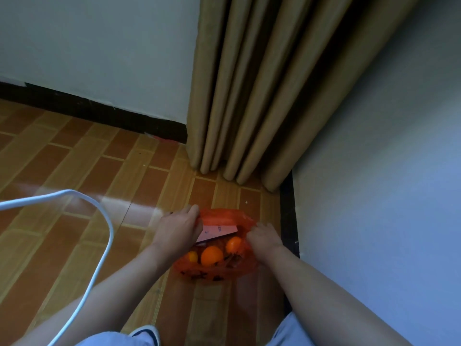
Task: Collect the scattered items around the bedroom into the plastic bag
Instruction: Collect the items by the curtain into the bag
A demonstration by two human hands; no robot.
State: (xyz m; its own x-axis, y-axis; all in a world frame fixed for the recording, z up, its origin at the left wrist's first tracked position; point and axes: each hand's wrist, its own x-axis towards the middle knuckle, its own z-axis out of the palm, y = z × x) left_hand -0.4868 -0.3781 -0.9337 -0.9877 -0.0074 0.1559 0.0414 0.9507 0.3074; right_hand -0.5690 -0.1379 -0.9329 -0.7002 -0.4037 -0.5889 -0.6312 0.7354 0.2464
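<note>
Down on the floor, near the corner at 5 o'clock from the tan curtain, sits the orange plastic bag. My left hand is at its 9 o'clock rim, fingers closed on the plastic, and it covers the near end of a pink card lying across the opening. My right hand pinches the rim at 3 o'clock, fingers curled shut on the plastic. Inside I can see 3 orange fruits side by side, with dark scraps I cannot identify just beside them. A white cable loops across the floor at 9 o'clock, well apart from the bag.
</note>
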